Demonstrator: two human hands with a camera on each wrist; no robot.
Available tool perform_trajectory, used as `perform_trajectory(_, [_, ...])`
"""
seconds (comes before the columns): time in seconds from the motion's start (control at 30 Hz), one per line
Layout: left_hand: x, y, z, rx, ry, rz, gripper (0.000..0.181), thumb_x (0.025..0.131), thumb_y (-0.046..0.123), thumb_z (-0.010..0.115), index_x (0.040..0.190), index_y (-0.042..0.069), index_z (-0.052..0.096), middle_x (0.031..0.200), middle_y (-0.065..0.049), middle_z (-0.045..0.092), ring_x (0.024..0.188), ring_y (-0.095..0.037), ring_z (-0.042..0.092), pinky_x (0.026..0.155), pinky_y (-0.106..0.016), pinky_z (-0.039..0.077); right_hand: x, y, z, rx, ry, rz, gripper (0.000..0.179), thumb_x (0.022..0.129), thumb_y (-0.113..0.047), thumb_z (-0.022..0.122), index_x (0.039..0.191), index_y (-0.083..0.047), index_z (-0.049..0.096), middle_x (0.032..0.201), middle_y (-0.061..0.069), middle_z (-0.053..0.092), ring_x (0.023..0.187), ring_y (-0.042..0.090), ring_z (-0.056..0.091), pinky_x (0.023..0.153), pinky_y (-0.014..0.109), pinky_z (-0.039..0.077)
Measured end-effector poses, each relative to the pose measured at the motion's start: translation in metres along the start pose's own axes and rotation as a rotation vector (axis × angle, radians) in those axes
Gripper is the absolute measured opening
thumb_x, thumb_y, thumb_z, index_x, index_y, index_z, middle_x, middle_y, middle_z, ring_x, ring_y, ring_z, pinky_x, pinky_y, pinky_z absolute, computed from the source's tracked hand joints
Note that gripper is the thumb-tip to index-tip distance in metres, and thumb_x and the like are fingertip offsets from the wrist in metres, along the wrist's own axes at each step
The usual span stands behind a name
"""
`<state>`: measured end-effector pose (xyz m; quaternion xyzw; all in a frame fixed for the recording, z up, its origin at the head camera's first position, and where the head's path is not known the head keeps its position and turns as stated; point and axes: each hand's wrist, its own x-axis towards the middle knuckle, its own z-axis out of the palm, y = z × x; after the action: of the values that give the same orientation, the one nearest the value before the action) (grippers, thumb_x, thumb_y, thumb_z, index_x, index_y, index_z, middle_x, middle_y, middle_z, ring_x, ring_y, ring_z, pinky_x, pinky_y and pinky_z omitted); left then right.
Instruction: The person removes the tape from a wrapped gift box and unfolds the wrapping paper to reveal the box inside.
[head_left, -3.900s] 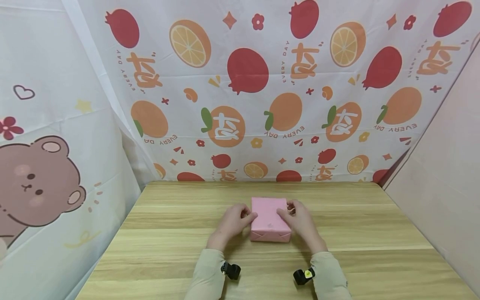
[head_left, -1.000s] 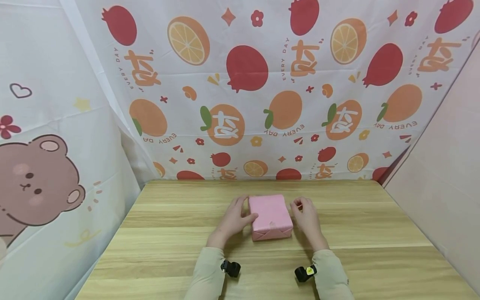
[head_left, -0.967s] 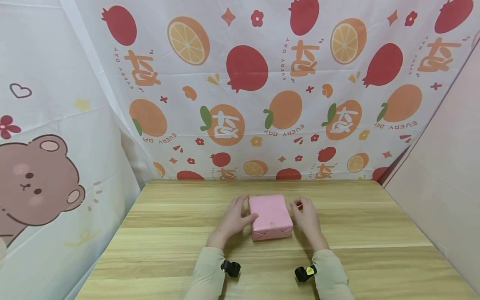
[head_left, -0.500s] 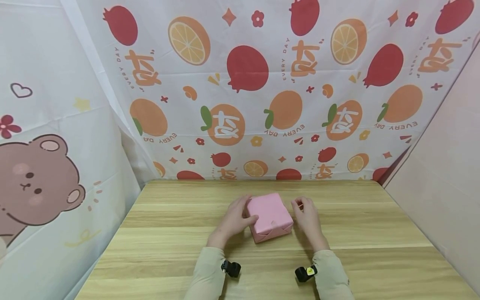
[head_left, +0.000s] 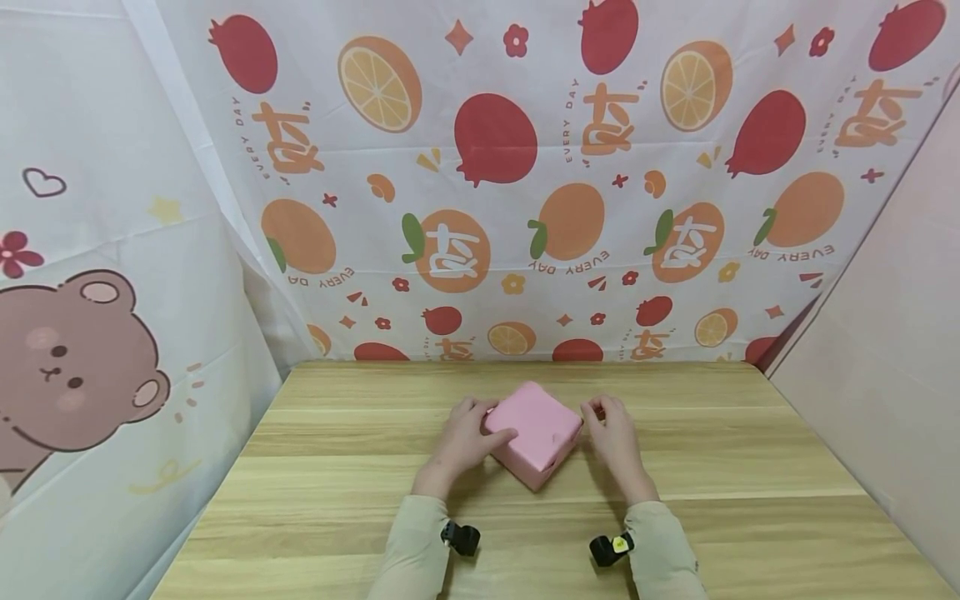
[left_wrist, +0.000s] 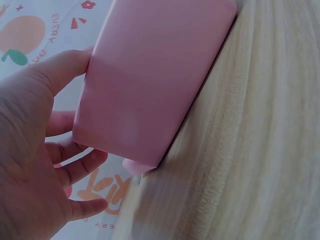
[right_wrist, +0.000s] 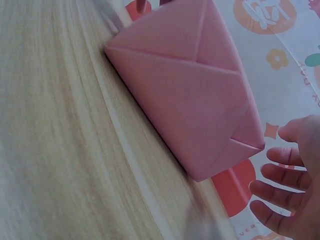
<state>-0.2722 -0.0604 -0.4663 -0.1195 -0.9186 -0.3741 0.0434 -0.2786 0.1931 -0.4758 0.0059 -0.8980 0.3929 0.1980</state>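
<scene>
A box wrapped in pink paper (head_left: pixel 534 427) sits on the wooden table, one corner pointing toward me. My left hand (head_left: pixel 463 437) holds its left corner, thumb on the top edge and fingers around the side. In the left wrist view, the thumb of the left hand (left_wrist: pixel 35 150) meets the upper edge of the box (left_wrist: pixel 150 75), with other fingertips at its end. My right hand (head_left: pixel 611 433) is just off the right corner, fingers loosely bent. The right wrist view has the right hand (right_wrist: pixel 295 180) apart from the box's folded end (right_wrist: pixel 185 100), holding nothing.
The wooden table (head_left: pixel 337 500) runs back to a white curtain with fruit prints (head_left: pixel 495 137). Another curtain with a bear print (head_left: pixel 75 358) hangs at the left, and a pale panel (head_left: pixel 885 333) at the right. Small black cameras sit on both wrists.
Earlier both hands held the box square to me; the right hand has since let go. Over the last second the box has turned clockwise to a diamond position under my left hand.
</scene>
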Motion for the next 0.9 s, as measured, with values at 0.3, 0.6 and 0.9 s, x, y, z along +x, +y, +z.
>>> perform_trajectory(0.3, [-0.0008, 0.0002, -0.0019, -0.012, 0.017, 0.007, 0.047, 0.085, 0.048, 0.070, 0.112, 0.009, 0.068, 0.095, -0.002, 0.057, 0.087, -0.015, 0.050, 0.076, -0.030, 0.044, -0.0007, -0.0014, 0.0013, 0.013, -0.068, -0.012, 0.016, 0.095, -0.020, 0.063, 0.085, -0.008, 0.067, 0.095, 0.009, 0.064, 0.086, 0.021, 0.058, 0.076, 0.031, 0.047])
perform_trajectory(0.6, [0.0007, -0.0013, -0.0033, -0.030, 0.023, 0.034, 0.030, 0.086, 0.043, 0.071, 0.085, 0.013, 0.065, 0.087, -0.003, 0.058, 0.079, -0.013, 0.050, 0.071, -0.028, 0.044, -0.0024, -0.0048, 0.0007, 0.023, -0.094, -0.030, 0.020, 0.096, -0.025, 0.061, 0.095, -0.007, 0.069, 0.096, 0.008, 0.064, 0.088, 0.020, 0.058, 0.077, 0.031, 0.048])
perform_trajectory(0.9, [0.0003, 0.0000, -0.0029, -0.030, -0.007, 0.042, 0.033, 0.087, 0.044, 0.071, 0.077, 0.015, 0.058, 0.079, 0.000, 0.052, 0.074, -0.013, 0.047, 0.064, -0.025, 0.039, -0.0038, -0.0030, 0.0039, -0.002, -0.228, -0.016, 0.051, 0.089, -0.049, 0.066, 0.123, -0.011, 0.063, 0.119, 0.009, 0.062, 0.107, 0.024, 0.058, 0.092, 0.045, 0.051])
